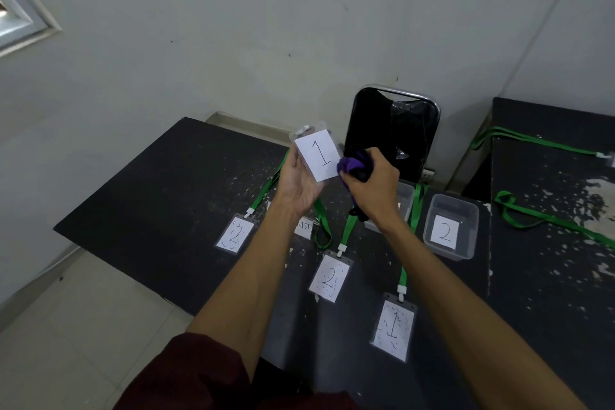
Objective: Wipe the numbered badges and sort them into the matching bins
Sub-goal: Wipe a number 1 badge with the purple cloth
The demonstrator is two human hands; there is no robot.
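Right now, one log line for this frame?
phase: wipe | left hand: holds badge 1 | right hand: presses cloth on its right edge | bin 2: on table

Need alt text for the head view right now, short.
The left hand holds up a badge numbered 1 while the right hand grips a purple cloth against its edge. On the black table below lie three smudged badges near a clear bin labelled 2.
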